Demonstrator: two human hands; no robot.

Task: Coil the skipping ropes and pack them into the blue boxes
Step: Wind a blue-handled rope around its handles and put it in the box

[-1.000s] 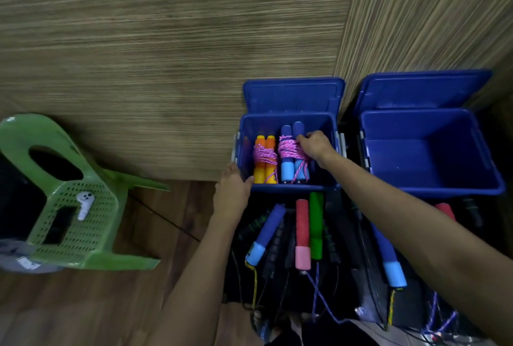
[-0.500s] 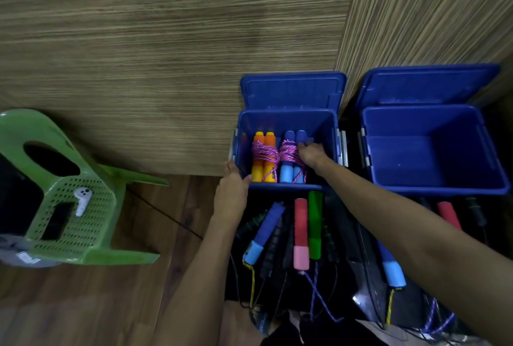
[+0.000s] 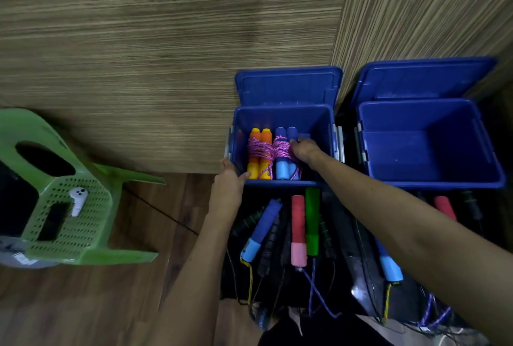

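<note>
Inside the left blue plastic box, the right hand curls its fingers round the blue-handled skipping rope bundle bound in pink cord, beside the orange-handled coiled bundle. The left hand grips the box's near-left rim. Uncoiled foam-handled ropes lie nearer.

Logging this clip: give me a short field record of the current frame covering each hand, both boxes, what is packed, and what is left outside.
left hand: grips the front left corner of the left box
right hand: inside the left box, fingers on the blue-handled rope
packed: orange-handled rope and blue-handled rope, side by side, each wrapped in pink cord
right box: lid open, nothing visible inside
left outside: loose ropes lying uncoiled in front of the boxes
aside: green stool lying on its side
</note>
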